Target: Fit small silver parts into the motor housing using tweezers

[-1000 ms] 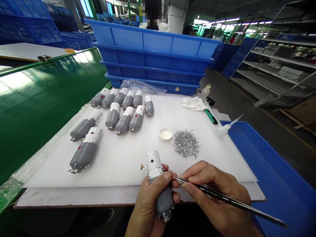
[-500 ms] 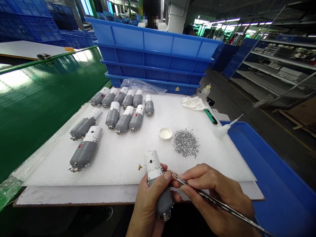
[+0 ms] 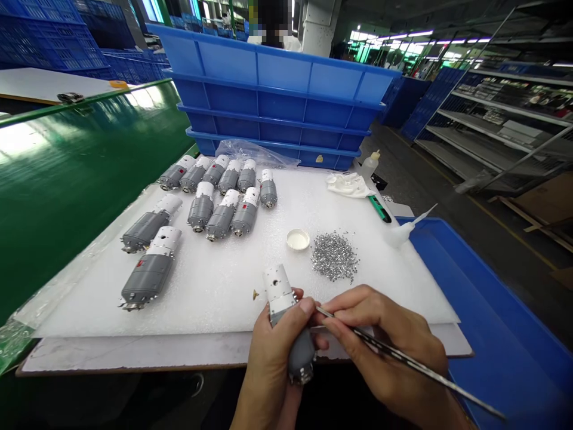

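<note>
My left hand (image 3: 273,352) is shut around a grey cylindrical unit with a white drilled end (image 3: 278,292), white end upward. My right hand (image 3: 385,340) pinches long, slim black-and-steel tweezers (image 3: 403,358), their tips at the unit's side, partly hidden by my fingers. A tiny brass-coloured piece (image 3: 255,295) lies on the white foam sheet (image 3: 215,286) left of the unit. Nearby are a heap of small silver pieces (image 3: 335,257) and a white lid (image 3: 298,239). Several similar units (image 3: 152,275) lie on the foam, farther from my hands.
Stacked blue crates (image 3: 273,77) stand behind the foam, with a person (image 3: 271,24) beyond them. A green belt (image 3: 80,179) runs along the left. A blue tray (image 3: 492,298) lies right, below a white squeeze bottle (image 3: 400,236). Metal shelves (image 3: 505,119) stand at the right.
The held unit and both hands sit slightly higher in the view, the tweezers have shifted toward the unit, and the whole scene has drifted slightly.
</note>
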A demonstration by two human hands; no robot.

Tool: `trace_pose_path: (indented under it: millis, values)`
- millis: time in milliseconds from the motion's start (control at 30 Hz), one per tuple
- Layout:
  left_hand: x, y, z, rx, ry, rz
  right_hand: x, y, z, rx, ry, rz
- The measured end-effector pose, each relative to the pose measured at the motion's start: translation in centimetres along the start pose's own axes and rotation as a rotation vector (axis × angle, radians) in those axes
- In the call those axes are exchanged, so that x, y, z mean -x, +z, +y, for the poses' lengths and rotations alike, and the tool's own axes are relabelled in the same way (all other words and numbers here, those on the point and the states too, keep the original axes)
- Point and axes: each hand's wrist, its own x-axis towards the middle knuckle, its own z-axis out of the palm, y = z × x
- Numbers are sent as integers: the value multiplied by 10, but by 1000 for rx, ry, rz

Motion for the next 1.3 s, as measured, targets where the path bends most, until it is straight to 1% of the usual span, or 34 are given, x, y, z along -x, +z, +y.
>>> trace_pose_path:
  millis: [67,167,233,333,433,500,600,667,800,967,1167,1267,1300]
  values:
    - [-8,5,4,47,1,-17,0,-1,5,-38,94,87]
    - [-23,10,12,82,70,-38,3,-5,15,-130,228,236]
    - [-30,11,18,60,117,-49,6,-7,21,-164,281,269]
    - [-34,9,23,-5,126,-78,14,-8,28,-138,331,203]
    - [-28,5,27,-71,136,-84,19,-7,30,-96,339,139]
    - [-22,2,30,-126,172,-46,19,-4,31,-99,342,123]
    - [-14,-6,36,-222,262,81,15,4,34,-129,363,89]
    - [-11,-14,38,-255,297,134,12,11,36,-134,381,56]
    - [-7,-29,36,-256,260,136,6,27,39,-130,400,-8]
    - [-5,-33,30,-237,237,137,0,36,38,-78,416,-56]
    - [-1,-33,30,-235,222,153,-1,38,38,-2,353,-66]
    - [0,-36,31,-264,204,138,2,39,36,22,282,-69]
    - [0,-38,31,-273,193,130,4,39,36,27,235,-71]
